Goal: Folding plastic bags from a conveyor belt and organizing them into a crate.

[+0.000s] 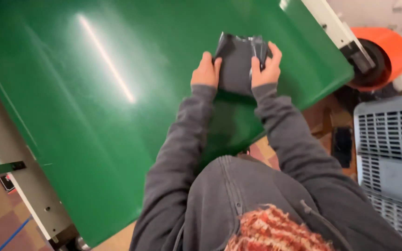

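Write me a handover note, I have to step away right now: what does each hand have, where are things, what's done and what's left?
Left hand: on the left edge of the dark bag, gripping it.
Right hand: on the bag's right edge, fingers over the top.
The bag lies flat on the green belt, near its far right end, both hands on it.
A grey crate stands to the right, an orange roller beyond the belt end.
Done: bag is down on the belt.
Left: hands not yet off it.
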